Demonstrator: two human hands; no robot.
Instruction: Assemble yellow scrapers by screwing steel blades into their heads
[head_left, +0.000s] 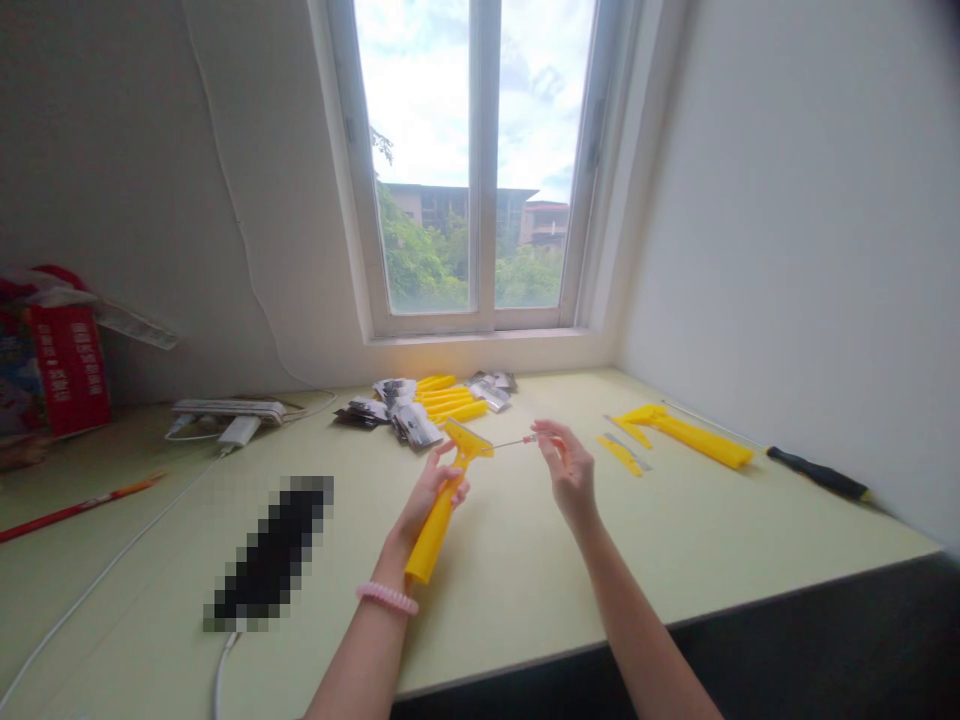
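Note:
My left hand [435,490] is wrapped round the neck of a yellow scraper [433,530], its wide head tilted up and its handle slanting down toward me. In my right hand [568,465] the fingers pinch the handle end of a thin screwdriver [512,442]. Its metal shaft points left, and the tip meets the right side of the scraper head or lies just in front of it; I cannot tell which. A pink coil band [387,598] circles my left wrist.
Behind my hands lie several yellow handles [450,400] and silver packets [417,425]. To the right are another yellow scraper [701,440], loose yellow pieces [621,455] and a black-handled screwdriver [817,474]. A power strip [229,410], cables and a pixelated dark object [274,555] are left.

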